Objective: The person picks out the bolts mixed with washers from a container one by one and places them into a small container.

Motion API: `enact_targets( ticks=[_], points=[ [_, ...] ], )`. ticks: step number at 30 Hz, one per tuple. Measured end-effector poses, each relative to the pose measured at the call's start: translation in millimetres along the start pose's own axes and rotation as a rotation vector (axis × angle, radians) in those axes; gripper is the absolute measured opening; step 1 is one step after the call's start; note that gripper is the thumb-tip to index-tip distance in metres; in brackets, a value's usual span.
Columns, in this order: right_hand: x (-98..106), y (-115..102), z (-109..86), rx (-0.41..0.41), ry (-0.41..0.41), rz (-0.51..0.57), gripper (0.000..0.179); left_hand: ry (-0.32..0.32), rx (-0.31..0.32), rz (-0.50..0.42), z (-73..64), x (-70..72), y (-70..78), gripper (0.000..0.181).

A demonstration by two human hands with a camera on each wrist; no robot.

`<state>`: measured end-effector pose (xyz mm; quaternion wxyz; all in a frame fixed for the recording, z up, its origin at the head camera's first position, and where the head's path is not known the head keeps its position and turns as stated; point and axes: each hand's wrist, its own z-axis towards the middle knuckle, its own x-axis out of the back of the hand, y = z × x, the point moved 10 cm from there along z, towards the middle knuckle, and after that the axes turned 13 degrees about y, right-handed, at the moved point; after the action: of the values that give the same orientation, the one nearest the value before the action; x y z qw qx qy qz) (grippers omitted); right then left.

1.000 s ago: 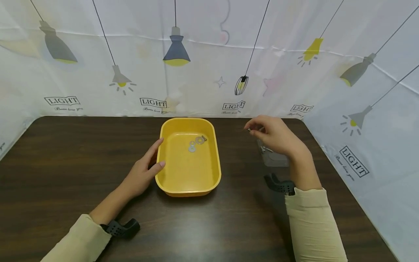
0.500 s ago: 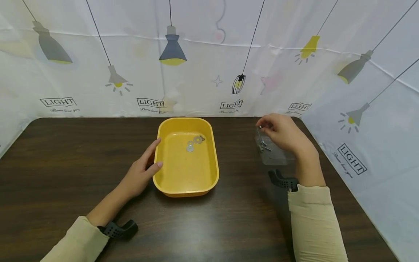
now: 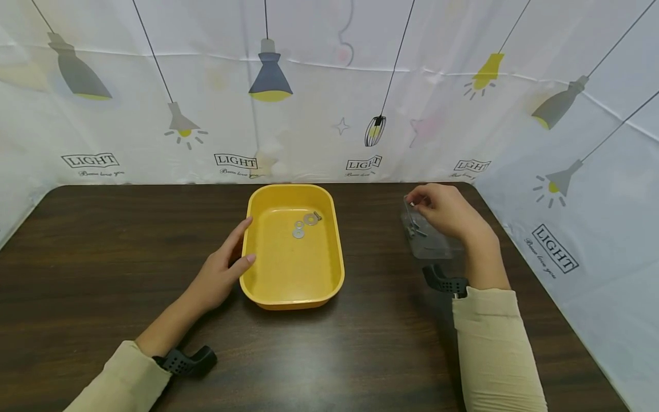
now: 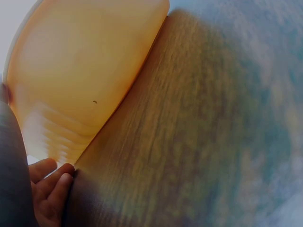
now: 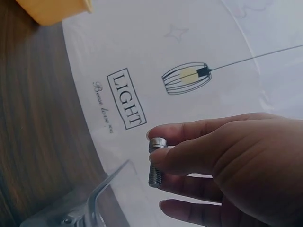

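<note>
A yellow tray [image 3: 293, 280] stands on the table with several washers [image 3: 299, 229] and a small screw [image 3: 317, 216] inside. My left hand [image 3: 218, 274] holds the tray's left side; its thumb lies over the rim, and in the left wrist view curled fingers [image 4: 49, 182] touch the outer wall. My right hand [image 3: 445, 212] is above the far end of a clear plastic box [image 3: 429, 246]. Between its thumb and forefinger it pinches a metal bolt [image 5: 156, 163] with a knurled head, held upright. Several metal pieces [image 3: 416, 230] lie in the box.
The dark wooden table [image 3: 128, 257] runs up to a white backdrop cloth [image 3: 319, 68] printed with lamps, which also hangs along the right side. Each wrist wears a black strap [image 3: 187, 361].
My right hand has moved right, from between tray and box to over the box's far end, then dipped slightly, the bolt still pinched. My left hand stays at the tray.
</note>
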<state>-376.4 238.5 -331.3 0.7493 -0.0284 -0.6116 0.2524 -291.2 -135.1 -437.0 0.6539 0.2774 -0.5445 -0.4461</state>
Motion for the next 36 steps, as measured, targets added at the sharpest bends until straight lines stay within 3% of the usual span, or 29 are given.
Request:
enact_targets(
  ticks=[14,36],
  points=[
    [-19.1,17.1,0.1,-0.04,-0.064,-0.006,0.023,-0.01,0.009,-0.008,0.1,-1.3,-0.6,0.067],
    [-22.9,30.4,0.4,-0.081,-0.048,0.004,0.017,-0.007,0.011,0.001,-1.3,0.1,1.4,0.067]
  ],
)
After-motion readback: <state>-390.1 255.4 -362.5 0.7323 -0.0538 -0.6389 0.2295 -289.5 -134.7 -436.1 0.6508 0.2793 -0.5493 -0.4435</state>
